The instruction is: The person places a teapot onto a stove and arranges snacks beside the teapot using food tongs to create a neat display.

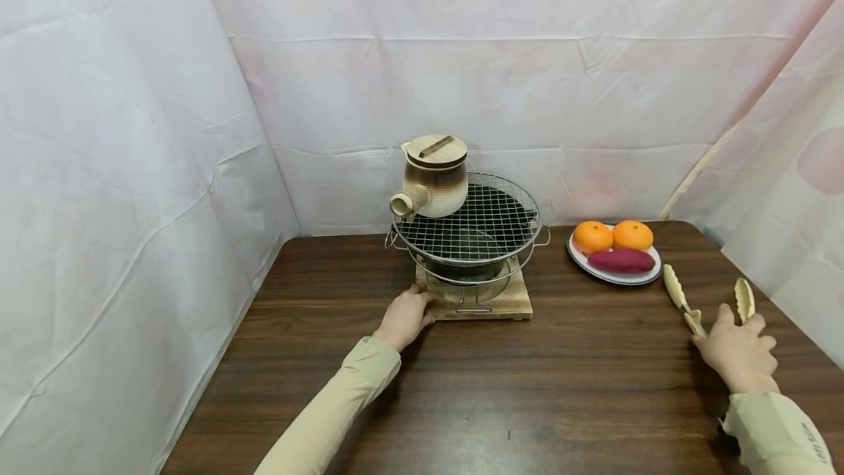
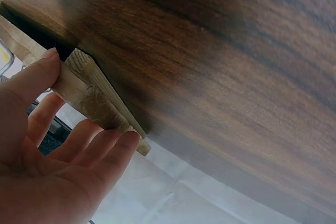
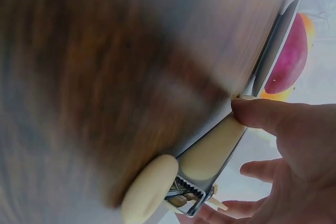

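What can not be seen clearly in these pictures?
Head view: inside of the teapot, under its wooden lid.
Head view: part of the tongs, under the right hand.
Head view: near edge of the tabletop, cut off below.
Right wrist view: oranges, mostly behind the sweet potato.

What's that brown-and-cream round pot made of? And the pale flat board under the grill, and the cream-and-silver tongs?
Brown-and-cream round pot: probably ceramic, maybe lightly glazed; its sides show fine ridges.
Pale flat board: wood, apparently unpainted; grain shows along its edge.
Cream-and-silver tongs: the shiny part looks like metal; the smooth cream parts may be plastic or silicone.
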